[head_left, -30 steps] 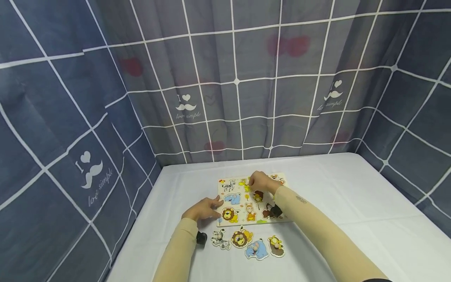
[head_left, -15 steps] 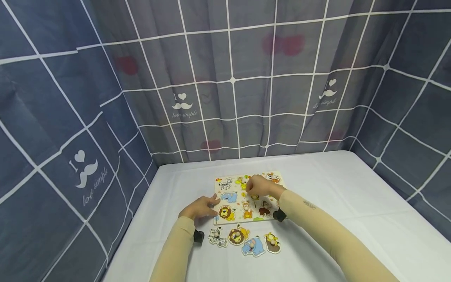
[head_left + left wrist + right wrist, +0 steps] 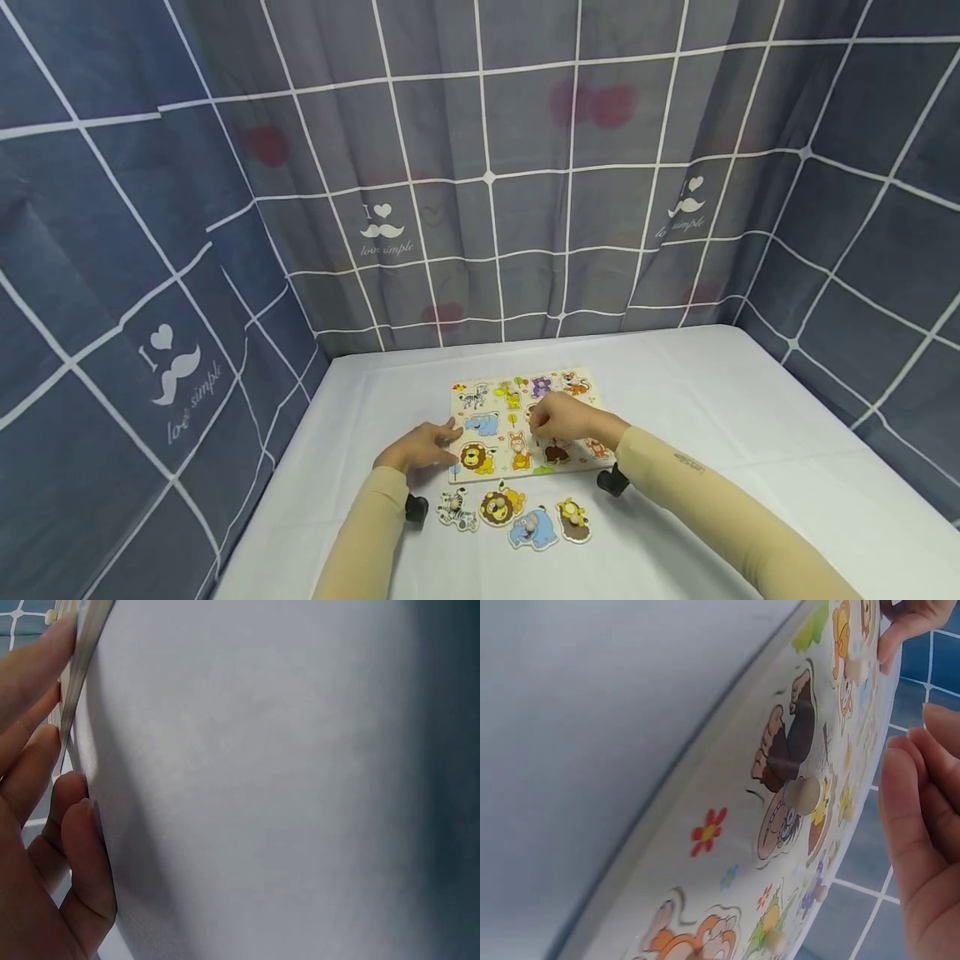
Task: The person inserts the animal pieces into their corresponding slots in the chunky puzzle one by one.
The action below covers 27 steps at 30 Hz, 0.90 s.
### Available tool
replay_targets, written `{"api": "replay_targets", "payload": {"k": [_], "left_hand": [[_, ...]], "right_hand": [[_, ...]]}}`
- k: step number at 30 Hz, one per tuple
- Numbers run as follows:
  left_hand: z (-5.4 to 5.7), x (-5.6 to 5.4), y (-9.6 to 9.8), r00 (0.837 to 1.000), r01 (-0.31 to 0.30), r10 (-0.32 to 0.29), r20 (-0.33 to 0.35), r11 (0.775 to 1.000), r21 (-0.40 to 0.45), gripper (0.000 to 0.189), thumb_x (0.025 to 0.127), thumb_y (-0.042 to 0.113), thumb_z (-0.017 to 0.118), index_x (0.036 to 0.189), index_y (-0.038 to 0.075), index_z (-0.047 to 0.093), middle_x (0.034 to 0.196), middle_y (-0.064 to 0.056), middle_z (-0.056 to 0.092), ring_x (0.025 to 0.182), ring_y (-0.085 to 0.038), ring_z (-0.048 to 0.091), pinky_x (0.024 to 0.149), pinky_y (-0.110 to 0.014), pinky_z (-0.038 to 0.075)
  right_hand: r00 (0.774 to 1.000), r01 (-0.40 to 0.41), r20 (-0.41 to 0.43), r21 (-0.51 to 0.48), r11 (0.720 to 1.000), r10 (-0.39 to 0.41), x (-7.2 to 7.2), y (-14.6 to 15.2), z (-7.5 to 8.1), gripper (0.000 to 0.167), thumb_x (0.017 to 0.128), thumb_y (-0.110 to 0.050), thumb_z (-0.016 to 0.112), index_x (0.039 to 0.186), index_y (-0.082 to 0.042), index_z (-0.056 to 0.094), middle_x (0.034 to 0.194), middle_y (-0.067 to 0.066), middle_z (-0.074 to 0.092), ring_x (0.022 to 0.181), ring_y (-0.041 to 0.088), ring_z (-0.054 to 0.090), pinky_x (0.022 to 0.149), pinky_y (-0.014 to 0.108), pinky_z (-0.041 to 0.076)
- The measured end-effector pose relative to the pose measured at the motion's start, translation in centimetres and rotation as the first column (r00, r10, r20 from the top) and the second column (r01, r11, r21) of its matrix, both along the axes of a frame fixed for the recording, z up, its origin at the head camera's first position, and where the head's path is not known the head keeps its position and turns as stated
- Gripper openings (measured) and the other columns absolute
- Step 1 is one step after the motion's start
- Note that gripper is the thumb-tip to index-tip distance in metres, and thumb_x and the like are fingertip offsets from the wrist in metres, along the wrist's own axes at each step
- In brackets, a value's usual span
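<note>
Drawn nearer the person than it is a moment ago, the right hand (image 3: 566, 417) now leaves the board's far row, purple animal (image 3: 542, 386) included, uncovered. Nearest on the table (image 3: 675, 392) lie four loose pieces, presumably kept there for easy reach: the elephant (image 3: 534, 530), the yellow-and-brown animal (image 3: 574, 522), the lion (image 3: 501, 506) and the zebra (image 3: 456, 511). Just beyond sits the puzzle board (image 3: 491, 407), its left edge touched by the spread, fairly straight fingers of the left hand (image 3: 420, 446), probably to steady it. Above its middle, the right hand's fingertips are bunched narrowly; whether they grip a knob I cannot tell (the right wrist view shows nothing between them). Lengthwise, the board runs left to right, its right end slightly farther away; the loose elephant's trunk points left, and the yellow-and-brown piece's long axis runs roughly near to far. Behind hangs a checked curtain (image 3: 525, 125).
</note>
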<state>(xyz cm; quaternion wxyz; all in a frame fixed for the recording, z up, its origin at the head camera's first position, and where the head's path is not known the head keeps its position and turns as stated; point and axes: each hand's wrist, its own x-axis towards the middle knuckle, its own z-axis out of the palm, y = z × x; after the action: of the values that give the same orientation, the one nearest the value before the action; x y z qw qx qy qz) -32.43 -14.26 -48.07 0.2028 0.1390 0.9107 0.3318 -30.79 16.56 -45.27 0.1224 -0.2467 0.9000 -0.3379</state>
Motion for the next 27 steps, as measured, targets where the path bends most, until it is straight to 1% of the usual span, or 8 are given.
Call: {"api": "replay_targets", "payload": {"k": [3, 7, 9, 12, 14, 19, 24, 27], "left_hand": [[0.1, 0.0, -0.1, 1.0, -0.003, 0.003, -0.007, 1.0, -0.005, 0.06, 0.081, 0.019, 0.08, 0.138, 0.018, 0.061, 0.162, -0.001, 0.033, 0.152, -0.039, 0.024, 0.123, -0.06, 0.018], [0.2, -0.1, -0.1, 1.0, -0.012, 0.012, -0.006, 1.0, -0.013, 0.061, 0.082, 0.021, 0.08, 0.139, 0.02, 0.06, 0.162, 0.001, 0.033, 0.153, -0.038, 0.024, 0.123, -0.06, 0.018], [0.3, -0.2, -0.1, 1.0, 0.0, 0.0, -0.007, 1.0, -0.011, 0.06, 0.082, 0.02, 0.08, 0.139, 0.018, 0.06, 0.162, -0.001, 0.033, 0.152, -0.038, 0.024, 0.123, -0.06, 0.018], [0.4, -0.4, 0.0, 1.0, 0.015, -0.015, -0.008, 1.0, -0.004, 0.06, 0.082, 0.019, 0.08, 0.139, 0.016, 0.059, 0.162, -0.004, 0.033, 0.153, -0.038, 0.023, 0.124, -0.059, 0.016], [0.6, -0.4, 0.1, 1.0, 0.024, -0.024, -0.013, 1.0, -0.004, 0.06, 0.083, 0.019, 0.079, 0.139, 0.016, 0.059, 0.162, -0.005, 0.033, 0.153, -0.039, 0.023, 0.124, -0.059, 0.016], [0.6, -0.3, 0.1, 1.0, 0.014, -0.014, -0.015, 1.0, -0.014, 0.061, 0.082, 0.018, 0.08, 0.139, 0.017, 0.059, 0.162, -0.003, 0.032, 0.152, -0.039, 0.024, 0.123, -0.059, 0.018], [0.4, 0.0, 0.2, 1.0, 0.004, -0.004, 0.001, 1.0, -0.013, 0.062, 0.082, 0.018, 0.08, 0.14, 0.017, 0.058, 0.162, -0.003, 0.032, 0.153, -0.038, 0.023, 0.124, -0.059, 0.017], [0.3, 0.1, 0.2, 1.0, 0.005, -0.005, 0.004, 1.0, -0.01, 0.061, 0.082, 0.018, 0.08, 0.14, 0.017, 0.059, 0.162, -0.004, 0.032, 0.152, -0.038, 0.023, 0.124, -0.059, 0.017]], "right_hand": [[1.0, -0.018, 0.004, -0.023, 1.0, 0.019, 0.6, 0.3, 0.0, 0.009, 0.089, -0.001, 0.068, 0.084, -0.004, 0.076, 0.074, 0.006, 0.071, 0.057, 0.011, 0.056, 0.052, 0.021, 0.047], [0.997, -0.075, -0.003, -0.027, 0.997, 0.075, 1.6, 0.8, 0.3, 0.007, 0.086, 0.001, 0.07, 0.087, -0.004, 0.076, 0.076, 0.0, 0.072, 0.064, 0.007, 0.059, 0.059, 0.021, 0.052], [0.994, -0.109, 0.013, -0.027, 0.994, 0.109, 2.2, 1.0, 0.4, 0.009, 0.084, 0.003, 0.07, 0.087, -0.003, 0.075, 0.078, -0.002, 0.072, 0.067, 0.004, 0.06, 0.063, 0.02, 0.053], [0.987, -0.158, 0.037, -0.025, 0.987, 0.159, 3.1, 1.3, 0.4, 0.011, 0.083, 0.005, 0.07, 0.086, -0.004, 0.076, 0.078, -0.004, 0.071, 0.068, 0.003, 0.059, 0.063, 0.02, 0.053], [0.983, -0.179, 0.037, -0.012, 0.984, 0.179, 3.6, 1.5, 0.3, 0.012, 0.082, 0.004, 0.07, 0.086, -0.006, 0.076, 0.078, -0.006, 0.07, 0.068, 0.002, 0.057, 0.063, 0.018, 0.052], [0.979, -0.201, 0.03, 0.01, 0.98, 0.2, 4.6, 1.9, 0.2, 0.012, 0.082, 0.004, 0.072, 0.087, -0.006, 0.076, 0.08, -0.007, 0.07, 0.069, -0.001, 0.057, 0.065, 0.017, 0.052], [0.971, -0.234, 0.058, -0.005, 0.972, 0.234, 5.4, 2.0, -0.6, 0.011, 0.082, 0.004, 0.073, 0.088, -0.005, 0.076, 0.081, -0.001, 0.071, 0.071, -0.003, 0.057, 0.066, 0.017, 0.053], [0.964, -0.251, 0.082, -0.012, 0.968, 0.252, 5.8, 1.9, -0.9, 0.011, 0.081, 0.004, 0.075, 0.088, -0.005, 0.075, 0.08, -0.003, 0.069, 0.07, -0.003, 0.057, 0.066, 0.017, 0.053]]}}
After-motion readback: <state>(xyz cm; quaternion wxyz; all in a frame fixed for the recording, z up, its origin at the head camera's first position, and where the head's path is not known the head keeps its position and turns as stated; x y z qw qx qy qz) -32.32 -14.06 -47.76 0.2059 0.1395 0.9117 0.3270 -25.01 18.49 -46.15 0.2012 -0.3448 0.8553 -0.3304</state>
